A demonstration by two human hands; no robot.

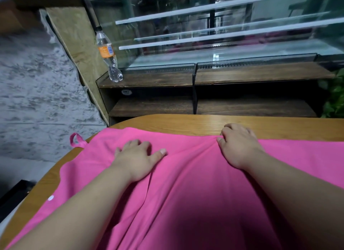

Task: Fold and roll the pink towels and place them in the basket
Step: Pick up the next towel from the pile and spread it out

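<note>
A person's two arms, seen from above through a camera on their own head. Both forearms are bare as far as the picture shows, full and rounded, narrowing toward the wrists. The left hand (136, 156), nearer the loop corner of the pink towel (186, 194), shows a short, pale thumbnail. The right hand (240, 145), at the towel's far edge, has short fingers with trimmed nails.

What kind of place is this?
Probably a small shop or café. Behind the wooden table with the pink towel stands a glass display case with glass shelves, and a plastic bottle sits on the dark wooden ledge in front of it.
</note>
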